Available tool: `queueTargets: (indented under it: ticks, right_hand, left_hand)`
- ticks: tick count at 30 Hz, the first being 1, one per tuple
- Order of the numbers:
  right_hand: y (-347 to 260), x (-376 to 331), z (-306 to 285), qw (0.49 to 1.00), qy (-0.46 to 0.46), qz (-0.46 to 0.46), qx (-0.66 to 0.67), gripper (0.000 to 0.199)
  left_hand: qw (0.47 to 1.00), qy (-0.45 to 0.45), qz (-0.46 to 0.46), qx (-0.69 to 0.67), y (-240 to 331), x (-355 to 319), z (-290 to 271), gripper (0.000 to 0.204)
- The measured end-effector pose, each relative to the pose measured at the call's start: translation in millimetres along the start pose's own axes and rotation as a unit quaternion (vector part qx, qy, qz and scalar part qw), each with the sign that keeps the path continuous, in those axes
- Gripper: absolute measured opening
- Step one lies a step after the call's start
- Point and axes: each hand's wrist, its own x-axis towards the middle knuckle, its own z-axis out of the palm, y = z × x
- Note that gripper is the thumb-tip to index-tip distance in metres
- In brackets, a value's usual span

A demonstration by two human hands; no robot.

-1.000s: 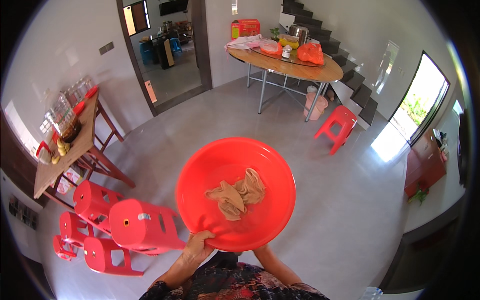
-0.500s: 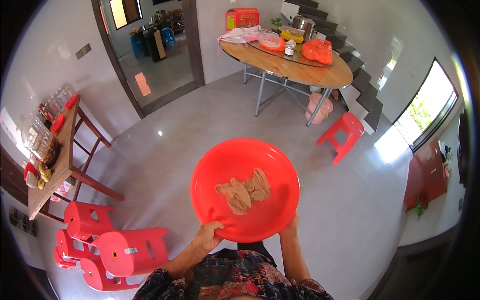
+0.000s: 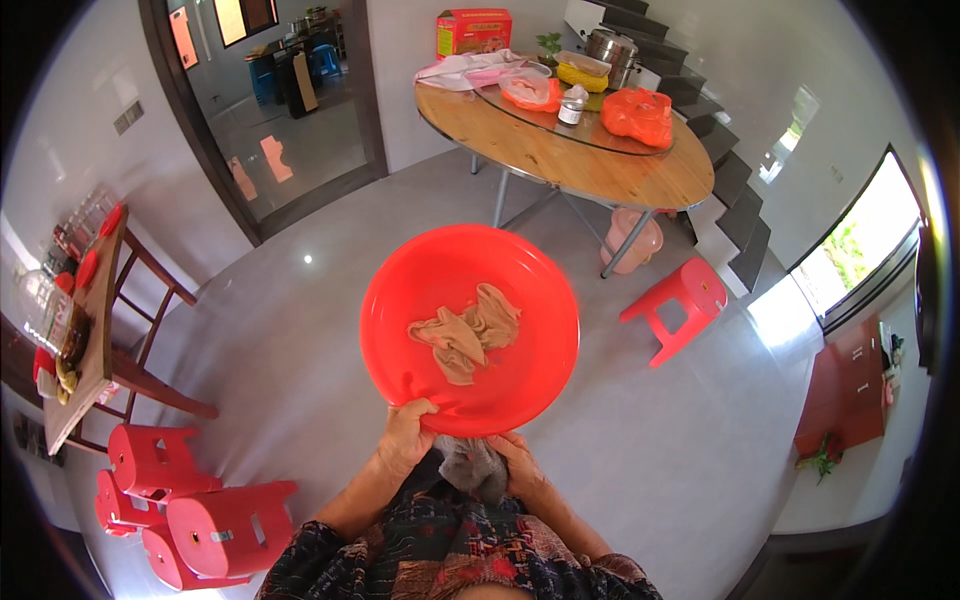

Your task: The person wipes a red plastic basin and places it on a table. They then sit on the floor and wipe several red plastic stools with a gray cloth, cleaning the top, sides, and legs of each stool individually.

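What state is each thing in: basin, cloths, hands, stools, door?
Red basin: held level, gripped at near rim.
Tan cloth: crumpled, lying in basin.
Grey cloth: bunched below rim, against right hand.
Left hand: closed on rim.
Right hand: under rim, grip unclear.
Red stools: tipped over, clustered.
Single stool: upright.
Glass door: shut.

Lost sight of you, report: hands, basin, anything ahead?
Left hand grips red basin at near rim. Right hand under rim with grey cloth. Tan rags inside. Round table and red stool ahead.
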Motion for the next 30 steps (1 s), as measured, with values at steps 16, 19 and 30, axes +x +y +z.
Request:
queueTargets:
  ticks: [16, 19, 30]
  right_hand:
    - [-189.0, 130.2, -109.6, 0.977, 0.114, -0.163, 0.072, 0.041]
    - [-206.3, 153.9, -123.7, 0.973, 0.141, -0.166, 0.076, 0.039]
    - [-419.7, 281.1, -179.4, 0.919, 0.255, -0.3, -0.036, 0.041]
  left_hand:
    - [1.0, -0.024, 0.003, -0.018, 59.3, 295.6, 105.9, 0.055]
    - [0.999, -0.014, 0.003, -0.041, 72.7, 361.3, 121.3, 0.056]
    - [0.996, 0.027, 0.052, -0.06, 75.6, 525.8, 196.8, 0.057]
